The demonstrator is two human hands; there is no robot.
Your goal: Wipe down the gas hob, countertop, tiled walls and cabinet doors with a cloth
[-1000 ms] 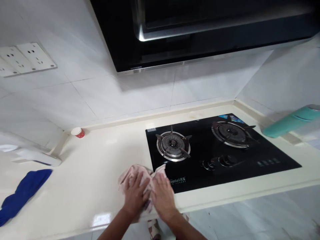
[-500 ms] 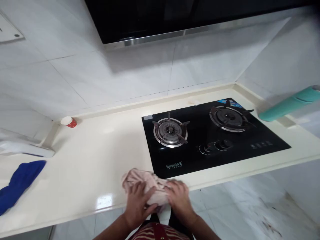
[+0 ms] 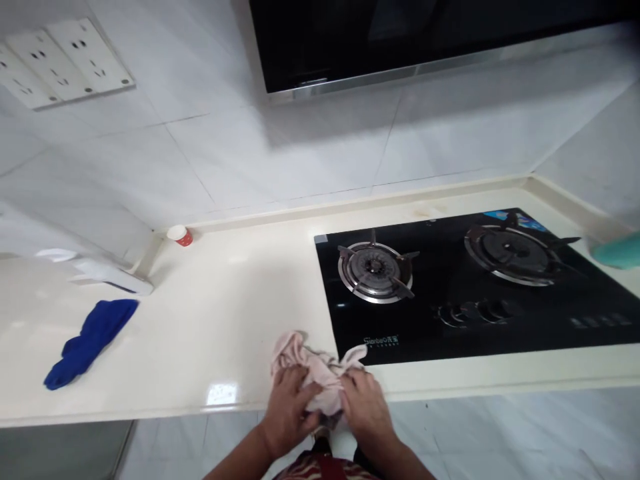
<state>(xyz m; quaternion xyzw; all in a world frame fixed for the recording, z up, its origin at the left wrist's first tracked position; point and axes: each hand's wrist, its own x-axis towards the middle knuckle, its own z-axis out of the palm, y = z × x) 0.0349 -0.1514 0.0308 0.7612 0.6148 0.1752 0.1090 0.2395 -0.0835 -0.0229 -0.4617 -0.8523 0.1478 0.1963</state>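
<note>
A crumpled pale pink cloth (image 3: pixel 320 370) lies at the counter's front edge, against the near left corner of the black gas stove (image 3: pixel 425 333). My left hand (image 3: pixel 290 403) is closed on the cloth's left side, its thumb pointing inward. On the right side, my right hand (image 3: pixel 367 403) grips the bunched fabric with curled fingers. One fold of the cloth rises over the stove's corner beside my right fingers. Parts of the fingertips are buried in the fabric.
A blue cloth (image 3: pixel 93 340) lies on the cream counter (image 3: pixel 215 320) at left, near a white object (image 3: pixel 115 275). A red-and-white paper cup (image 3: pixel 181 235) stands in the back corner. At far right is a green cylinder (image 3: pixel 620 252). The black range hood (image 3: pixel 425 40) overhangs the back.
The view has turned left, so the counter items appear farther right. Both hands still hold the pink cloth, and a fold now sticks up near the right hand.
</note>
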